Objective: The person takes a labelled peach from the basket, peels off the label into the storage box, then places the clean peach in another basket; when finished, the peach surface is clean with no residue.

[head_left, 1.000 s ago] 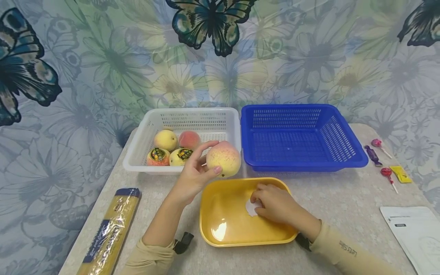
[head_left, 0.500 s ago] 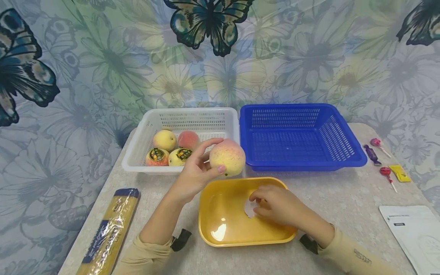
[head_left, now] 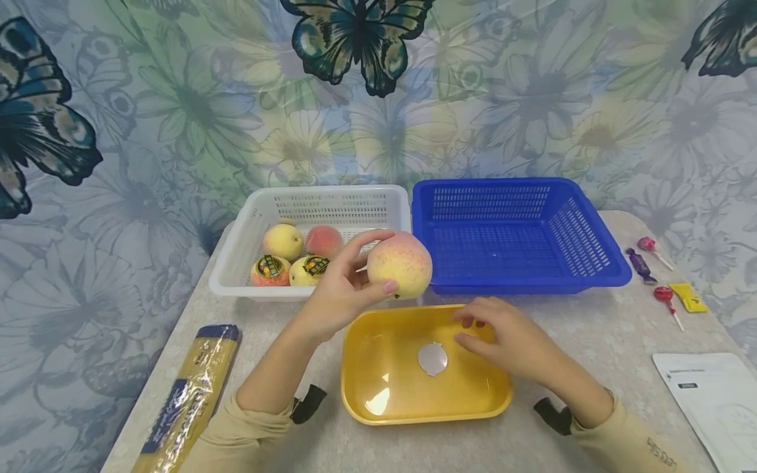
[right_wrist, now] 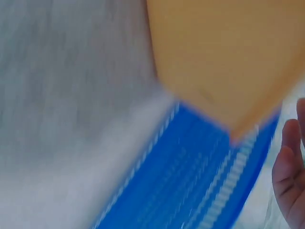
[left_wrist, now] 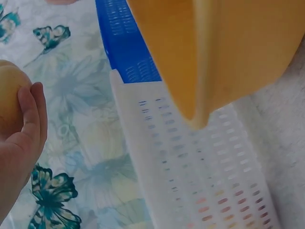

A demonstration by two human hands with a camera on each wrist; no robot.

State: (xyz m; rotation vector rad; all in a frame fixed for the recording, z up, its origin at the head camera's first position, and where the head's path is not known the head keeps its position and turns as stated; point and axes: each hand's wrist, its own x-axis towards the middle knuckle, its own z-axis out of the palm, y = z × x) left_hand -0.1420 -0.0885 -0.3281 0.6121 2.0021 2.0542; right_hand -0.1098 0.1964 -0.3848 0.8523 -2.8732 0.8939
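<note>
Your left hand [head_left: 340,299] has a curled grip round the peach [head_left: 399,264]; your right hand [head_left: 513,339] hangs relaxed, empty. Carry the peach level past its grip, over the blue basket [head_left: 597,279].

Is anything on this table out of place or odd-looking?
One thing stands out: a small round silvery sticker lies alone on the floor of the yellow tray. Two peaches in the white basket bear dark labels, while the peach that the left hand holds shows none. The right hand hovers open beside the sticker.
</note>
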